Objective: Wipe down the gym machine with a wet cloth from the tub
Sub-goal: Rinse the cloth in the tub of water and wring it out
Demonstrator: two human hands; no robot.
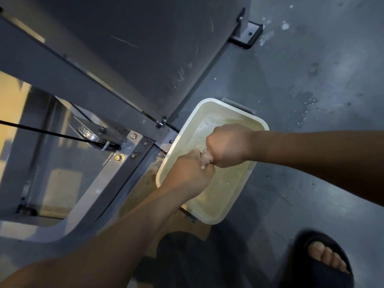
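Gym machine (99,65), grey steel frame and panel, filling the upper left and left of the frame; pulley (89,135) and black cable (41,132) at left centre. Left hand (187,173), centre, fingers curled tight round one end of the cloth. Cloth (205,160), a small pale twisted wad, seen only between the two fists, held over the tub's water. Right hand (226,148), just right of it, fisted on the other end. Tub (207,100), white, rectangular, on the floor (311,80) against the machine's base, holding cloudy, soapy water; splash marks on the floor at the right. Sandal (301,246), dark, lower right corner. Step in hand, by judgement: wringing. Done well: counter-twist the fists, keep the wad over the tub so run-off falls inside, and stop at damp, not dripping.
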